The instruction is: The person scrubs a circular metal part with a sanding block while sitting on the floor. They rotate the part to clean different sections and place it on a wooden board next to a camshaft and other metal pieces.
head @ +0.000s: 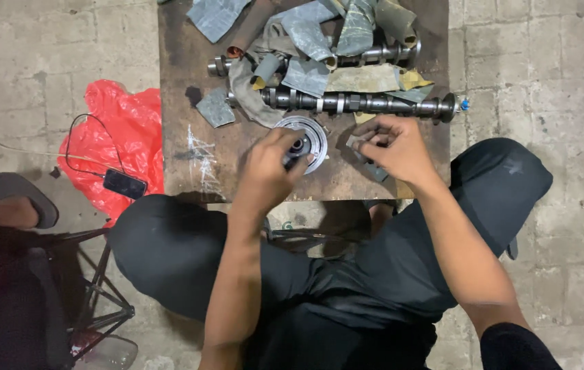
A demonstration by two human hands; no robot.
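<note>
Left hand (273, 159) closed on the round silver cam gear (303, 142), flat on the surface (182, 82). Right hand (393, 145) just beside, fingers curled around a small part, barely visible. Camshaft (360, 103) just beyond both, long axis left-to-right.

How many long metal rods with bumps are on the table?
2. The near camshaft lies just beyond both hands; the far camshaft sits behind it, half under rags. More may hide beneath.
</note>
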